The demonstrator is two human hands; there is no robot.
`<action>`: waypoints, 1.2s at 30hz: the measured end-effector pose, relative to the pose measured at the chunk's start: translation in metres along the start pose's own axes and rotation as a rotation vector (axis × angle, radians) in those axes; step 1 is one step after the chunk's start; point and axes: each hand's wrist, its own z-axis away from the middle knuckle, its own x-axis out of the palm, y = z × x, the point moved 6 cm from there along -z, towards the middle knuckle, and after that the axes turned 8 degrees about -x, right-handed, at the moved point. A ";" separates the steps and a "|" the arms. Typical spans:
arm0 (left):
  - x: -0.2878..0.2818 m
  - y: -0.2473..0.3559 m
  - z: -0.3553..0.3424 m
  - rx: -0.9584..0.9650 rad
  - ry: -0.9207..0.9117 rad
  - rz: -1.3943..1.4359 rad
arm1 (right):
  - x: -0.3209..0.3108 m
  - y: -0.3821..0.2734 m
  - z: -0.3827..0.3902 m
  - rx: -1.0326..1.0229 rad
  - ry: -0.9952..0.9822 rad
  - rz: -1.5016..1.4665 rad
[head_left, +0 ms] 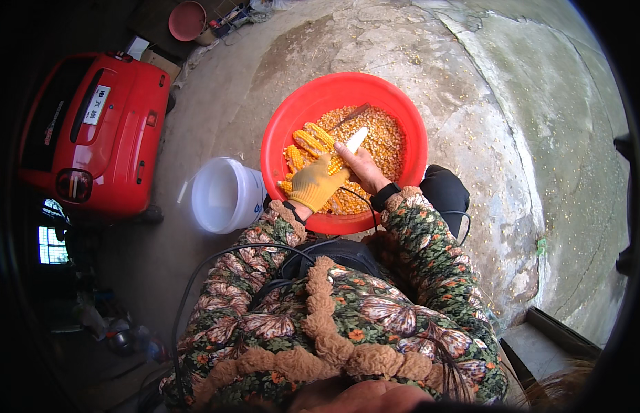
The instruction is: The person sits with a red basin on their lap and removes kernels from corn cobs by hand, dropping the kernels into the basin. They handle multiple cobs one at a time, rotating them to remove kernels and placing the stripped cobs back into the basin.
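Over a red basin (273, 131) my two hands meet around an ear of corn. Its white, kernel-free end (357, 140) sticks out beyond my right hand (364, 168), which is bare and closed on it. Yellow kernels (336, 164) show between the hands; I cannot tell for sure that they belong to the same ear. A yellow glove covers my left hand (316, 184), its fingers closed at the lower end. Several unshelled ears (311, 140) lie at the basin's left side, on loose kernels (385, 138). A thin dark bar (351, 115) lies across the kernels at the far side.
Left of the basin stands a white bucket (216, 196). A red car (117, 138) is parked farther left. Scattered kernels dot the concrete floor (485, 131). Black cables (196, 275) run across my left sleeve and lap. A reddish bowl (187, 20) sits at the back.
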 end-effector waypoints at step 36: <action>-0.007 0.024 0.008 0.096 0.052 -0.059 | -0.013 0.009 -0.003 0.156 0.018 -0.210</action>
